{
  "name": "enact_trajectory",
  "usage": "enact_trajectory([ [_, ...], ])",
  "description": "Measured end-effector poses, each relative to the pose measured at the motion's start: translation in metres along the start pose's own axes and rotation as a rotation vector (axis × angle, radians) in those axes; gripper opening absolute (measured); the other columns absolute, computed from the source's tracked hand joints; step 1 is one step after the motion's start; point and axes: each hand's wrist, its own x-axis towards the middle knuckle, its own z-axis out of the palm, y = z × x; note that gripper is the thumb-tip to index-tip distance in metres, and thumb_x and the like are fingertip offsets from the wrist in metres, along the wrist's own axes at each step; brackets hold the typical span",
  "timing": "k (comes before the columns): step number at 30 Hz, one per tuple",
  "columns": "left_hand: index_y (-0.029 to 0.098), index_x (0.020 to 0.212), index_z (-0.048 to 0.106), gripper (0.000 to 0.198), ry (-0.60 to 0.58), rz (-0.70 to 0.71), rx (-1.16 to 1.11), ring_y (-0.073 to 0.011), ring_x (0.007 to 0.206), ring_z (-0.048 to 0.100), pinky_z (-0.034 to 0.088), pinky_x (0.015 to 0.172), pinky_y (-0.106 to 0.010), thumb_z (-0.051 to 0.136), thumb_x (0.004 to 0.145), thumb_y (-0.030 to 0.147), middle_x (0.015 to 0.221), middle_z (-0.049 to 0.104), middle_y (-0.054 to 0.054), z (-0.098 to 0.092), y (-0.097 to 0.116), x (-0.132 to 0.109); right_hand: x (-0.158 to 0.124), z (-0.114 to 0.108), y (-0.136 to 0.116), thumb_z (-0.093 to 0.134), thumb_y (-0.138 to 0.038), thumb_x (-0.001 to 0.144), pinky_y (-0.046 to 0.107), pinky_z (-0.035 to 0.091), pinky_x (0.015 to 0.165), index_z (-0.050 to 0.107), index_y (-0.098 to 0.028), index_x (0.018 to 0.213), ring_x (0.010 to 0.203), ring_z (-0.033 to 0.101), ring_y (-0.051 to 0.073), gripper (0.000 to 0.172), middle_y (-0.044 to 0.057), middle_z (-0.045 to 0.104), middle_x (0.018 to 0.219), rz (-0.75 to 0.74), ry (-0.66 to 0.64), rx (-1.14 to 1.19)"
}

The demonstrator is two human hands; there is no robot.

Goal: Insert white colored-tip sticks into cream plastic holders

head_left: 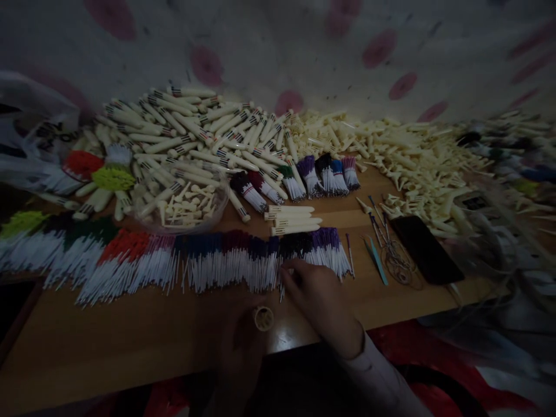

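My left hand [243, 339], dark and partly blurred, is closed around a cream pen barrel [263, 318] whose round open end faces up at me. Above the table's front part, my right hand [321, 295] has its thumb and forefinger pinched on a thin white pen refill at the lower edge of the black-topped refills [297, 246]. Purple-topped refills [328, 249] lie just right of these. To the left the row goes on with dark blue, dark red, pink, orange-red [124, 246] and green-topped refills.
Behind the row lie several cream barrels [293, 220], bundled refills [308, 176] and a bag of cream tips [186, 205]. A heap of assembled pens [174, 124] and loose cream parts [391, 145] lines the back. Tweezers [376, 260], cord [397, 260] and a phone [428, 249] lie right.
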Motion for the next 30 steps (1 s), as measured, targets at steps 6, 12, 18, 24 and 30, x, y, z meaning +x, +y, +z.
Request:
enact_trajectory([
  [6,0.022,0.09,0.073,0.01,-0.002,0.017,-0.036,-0.0184,0.08,0.07,0.058,0.074,-0.028,0.072,0.087,0.032,0.086,0.074,-0.002,-0.004,-0.005,0.009,0.005,-0.012,0.003,0.054,-0.026,0.098,0.027,0.042,0.061,0.072,-0.019,0.097,0.068,0.072,0.019,0.02,0.003,0.077,0.077,0.024,0.076,-0.021],
  [12,0.024,0.093,0.073,0.01,0.003,0.015,-0.087,-0.019,0.082,0.07,0.06,0.077,-0.029,0.07,0.088,0.032,0.088,0.074,-0.002,0.002,-0.007,0.005,-0.003,-0.005,0.013,0.057,-0.03,0.098,0.024,0.043,0.059,0.071,-0.021,0.096,0.065,0.071,0.016,0.017,0.0,0.076,0.073,0.067,0.071,-0.03],
  [18,0.023,0.092,0.073,0.01,-0.024,-0.028,-0.056,-0.0191,0.086,0.07,0.06,0.079,-0.029,0.074,0.085,0.03,0.09,0.074,-0.002,0.001,-0.009,0.0,0.011,0.012,-0.005,0.058,-0.028,0.099,0.029,0.037,0.059,0.072,-0.019,0.098,0.074,0.075,0.023,0.017,0.006,0.079,0.08,0.077,-0.048,-0.155],
  [24,0.023,0.088,0.073,0.011,0.004,-0.006,-0.065,-0.0166,0.08,0.068,0.058,0.074,-0.025,0.073,0.086,0.034,0.085,0.072,-0.002,0.002,-0.003,0.004,0.023,0.003,-0.021,0.054,-0.026,0.1,0.032,0.033,0.058,0.069,-0.015,0.099,0.08,0.075,0.028,0.018,0.011,0.079,0.086,0.099,-0.094,-0.304],
  [30,0.022,0.086,0.071,0.012,-0.009,0.071,-0.062,-0.0142,0.076,0.07,0.059,0.071,-0.021,0.07,0.09,0.034,0.082,0.072,-0.001,0.002,0.003,0.012,0.029,0.002,-0.024,0.052,-0.022,0.098,0.033,0.032,0.057,0.07,-0.013,0.098,0.082,0.075,0.028,0.019,0.013,0.079,0.088,0.126,-0.135,-0.388],
])
